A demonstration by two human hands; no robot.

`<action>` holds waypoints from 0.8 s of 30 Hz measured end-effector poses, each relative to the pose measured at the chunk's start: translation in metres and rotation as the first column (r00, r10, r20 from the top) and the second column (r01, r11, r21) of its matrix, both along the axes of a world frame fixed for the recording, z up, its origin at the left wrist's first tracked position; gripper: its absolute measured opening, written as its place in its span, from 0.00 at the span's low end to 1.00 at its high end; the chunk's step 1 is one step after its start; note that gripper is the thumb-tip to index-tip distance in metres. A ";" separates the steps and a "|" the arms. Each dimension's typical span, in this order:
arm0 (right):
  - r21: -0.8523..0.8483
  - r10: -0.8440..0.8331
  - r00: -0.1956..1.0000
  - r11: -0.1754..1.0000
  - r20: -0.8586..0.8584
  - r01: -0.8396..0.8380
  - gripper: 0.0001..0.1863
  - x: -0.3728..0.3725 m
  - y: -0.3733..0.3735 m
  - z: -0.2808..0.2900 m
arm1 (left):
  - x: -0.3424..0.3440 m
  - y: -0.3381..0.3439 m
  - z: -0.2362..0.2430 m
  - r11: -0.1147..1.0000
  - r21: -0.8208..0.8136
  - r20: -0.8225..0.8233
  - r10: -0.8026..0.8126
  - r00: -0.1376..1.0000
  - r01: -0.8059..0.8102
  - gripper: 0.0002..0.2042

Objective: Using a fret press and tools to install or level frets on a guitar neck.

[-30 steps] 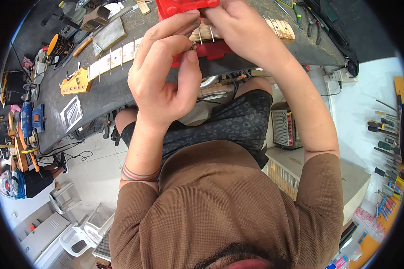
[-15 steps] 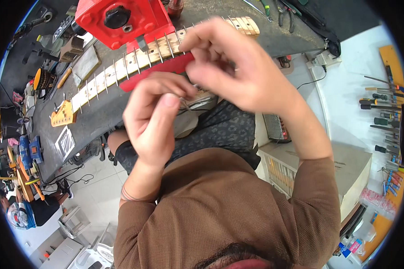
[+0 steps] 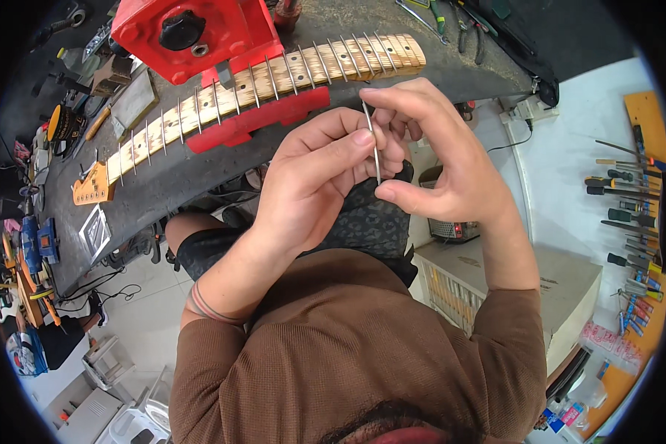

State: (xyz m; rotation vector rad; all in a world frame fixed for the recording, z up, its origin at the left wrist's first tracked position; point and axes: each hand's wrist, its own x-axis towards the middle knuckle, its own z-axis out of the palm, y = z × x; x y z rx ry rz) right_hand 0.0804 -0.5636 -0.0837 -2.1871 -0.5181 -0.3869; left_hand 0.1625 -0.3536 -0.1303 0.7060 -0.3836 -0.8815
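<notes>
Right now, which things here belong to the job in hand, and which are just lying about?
Apparently part of the job:
thin metal wire, pinched by the left hand, with the right hand at its ends
guitar neck with cross-wires
red support along its near edge
red device

Apparently just lying about:
pliers
wooden-handled tool
black and orange cup

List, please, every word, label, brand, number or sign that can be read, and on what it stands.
No text can be quoted reliably.
Black cup: pale lettering, too small to read.
Pink-and-blue label, lower right: too small.
Red-and-white sheet, right: pattern or print too blurred.
Guitar neck and thin metal strip: no lettering visible.
</notes>
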 end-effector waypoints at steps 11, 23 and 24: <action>-0.352 -0.150 0.988 0.928 -0.048 0.123 0.39 0.046 -0.069 0.046 | 0.013 0.097 0.016 0.753 0.026 0.852 0.328 0.409 -0.658 0.11; -0.497 -0.194 0.925 0.867 -0.326 0.007 0.37 0.092 -0.092 0.040 | 0.115 0.255 0.031 0.226 0.160 0.814 -0.581 -0.001 -0.961 0.49; -0.505 -0.192 0.926 0.863 -0.324 0.002 0.37 0.092 -0.093 0.038 | 0.117 0.257 0.029 0.209 0.181 0.808 -0.588 0.024 -0.961 0.50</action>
